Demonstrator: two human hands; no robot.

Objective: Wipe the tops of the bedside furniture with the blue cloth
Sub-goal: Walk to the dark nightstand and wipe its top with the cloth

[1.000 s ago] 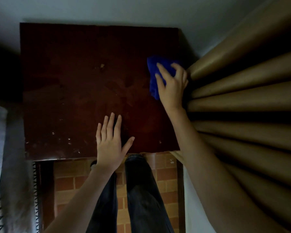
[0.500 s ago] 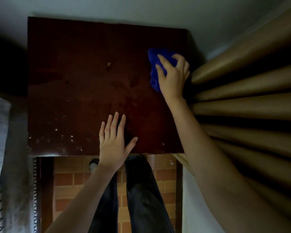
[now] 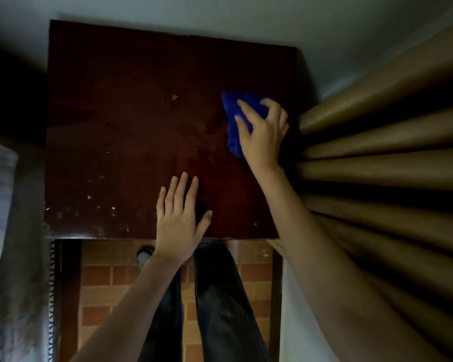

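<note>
Left hand [image 3: 178, 226]: palm down, fingers straight and close together, thumb spread to the right; bare forearm enters from the lower edge. Right hand [image 3: 262, 134]: farther forward, fingers curled over a bunched cloth [image 3: 232, 137], pinning it under the palm; bare forearm runs diagonally from the lower right.

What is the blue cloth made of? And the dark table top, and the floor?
The cloth looks like soft fabric, perhaps microfibre; it bunches in folds under the right hand. The table top seems glossy dark-red wood or veneer; light glints off it. The floor looks like brick-pattern tile, orange blocks with pale joints.
</note>
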